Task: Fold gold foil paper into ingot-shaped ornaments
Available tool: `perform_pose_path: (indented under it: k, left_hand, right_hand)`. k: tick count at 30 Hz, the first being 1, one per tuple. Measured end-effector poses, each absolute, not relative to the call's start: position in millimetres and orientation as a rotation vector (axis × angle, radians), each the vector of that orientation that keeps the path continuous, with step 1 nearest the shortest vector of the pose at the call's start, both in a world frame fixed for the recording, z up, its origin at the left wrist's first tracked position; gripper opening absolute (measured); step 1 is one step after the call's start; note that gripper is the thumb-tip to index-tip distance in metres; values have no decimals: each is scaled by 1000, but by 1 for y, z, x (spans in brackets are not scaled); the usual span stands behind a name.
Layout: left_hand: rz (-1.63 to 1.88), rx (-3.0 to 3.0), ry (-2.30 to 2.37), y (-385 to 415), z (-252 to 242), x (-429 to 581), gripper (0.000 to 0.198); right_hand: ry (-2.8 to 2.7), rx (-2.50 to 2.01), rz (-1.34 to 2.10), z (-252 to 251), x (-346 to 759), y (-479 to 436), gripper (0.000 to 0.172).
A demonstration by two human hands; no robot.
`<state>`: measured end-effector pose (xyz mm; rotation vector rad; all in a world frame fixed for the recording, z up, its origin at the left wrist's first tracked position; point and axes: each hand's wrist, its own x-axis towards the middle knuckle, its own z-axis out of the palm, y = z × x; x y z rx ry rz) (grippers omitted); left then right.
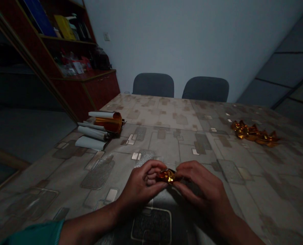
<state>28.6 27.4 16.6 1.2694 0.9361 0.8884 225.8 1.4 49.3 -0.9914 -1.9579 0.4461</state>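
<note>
Between my two hands, just above the near part of the table, is a small piece of folded gold foil paper (167, 175), shiny and crumpled in shape. My left hand (146, 180) pinches its left end between thumb and curled fingers. At the right end, the thumb and fingertips of my right hand (201, 183) close on the same piece. Several folded gold foil pieces (254, 133) lie in a row on the table to the right. A loose stack of curled gold foil sheets (107, 126), with pale backs showing, rests at the left.
The table (166, 143) wears a patterned, glossy cover. Two grey chairs (153, 84) stand at its far edge, by the wall. A reddish wooden cabinet (97, 86) with shelves of bags and folders is at the back left.
</note>
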Motion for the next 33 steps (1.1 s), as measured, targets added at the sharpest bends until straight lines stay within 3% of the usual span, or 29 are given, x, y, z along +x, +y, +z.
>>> perform_pose_path:
  k: [9, 16, 22, 29, 33]
  left_hand:
    - [848, 1100, 871, 25, 13, 33, 40]
    - [853, 1213, 915, 27, 15, 32, 33]
    - [752, 1018, 722, 33, 14, 27, 53]
    - [731, 692, 692, 33, 15, 29, 31]
    - [756, 630, 663, 30, 18, 30, 40]
  right_hand:
    - [-2045, -974, 412, 50, 223, 2, 19]
    - [-2068, -991, 426, 42, 224, 5, 18]
    - [-2039, -1005, 559, 48, 229, 7, 21]
    - [-1998, -973, 533, 47, 227, 8, 20]
    - [-1812, -1074, 410, 40, 222, 6, 15]
